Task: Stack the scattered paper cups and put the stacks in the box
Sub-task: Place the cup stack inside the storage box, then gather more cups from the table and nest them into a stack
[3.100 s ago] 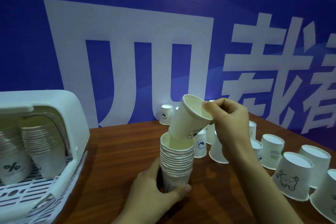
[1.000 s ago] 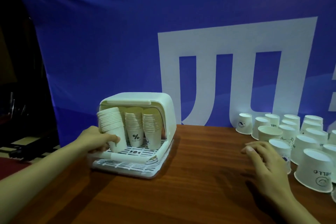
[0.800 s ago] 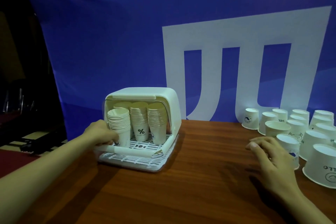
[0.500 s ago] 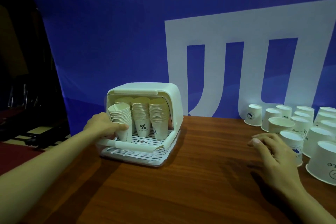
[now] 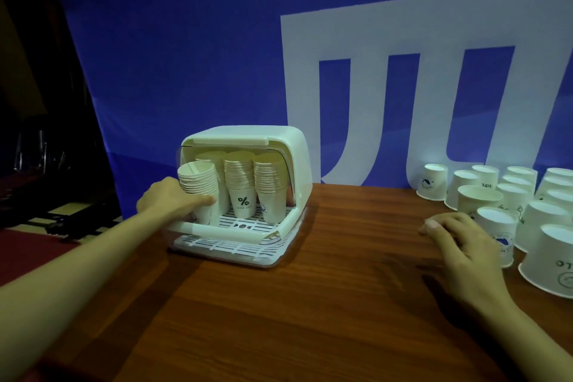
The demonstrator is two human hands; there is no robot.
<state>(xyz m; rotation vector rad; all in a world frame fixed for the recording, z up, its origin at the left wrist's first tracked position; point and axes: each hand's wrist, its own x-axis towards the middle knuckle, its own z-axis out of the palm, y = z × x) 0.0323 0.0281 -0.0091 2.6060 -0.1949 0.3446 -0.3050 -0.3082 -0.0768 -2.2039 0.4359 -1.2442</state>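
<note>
Left hand [image 5: 167, 199] grips cup stack [image 5: 200, 192] — in box [image 5: 297, 164]; right hand [image 5: 462, 250] relaxed.

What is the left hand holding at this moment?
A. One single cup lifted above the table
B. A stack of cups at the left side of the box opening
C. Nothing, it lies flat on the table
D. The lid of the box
B: the left hand grips the lower part of a stack of cups at the left side of the open white box, beside the stacks already inside.
</note>
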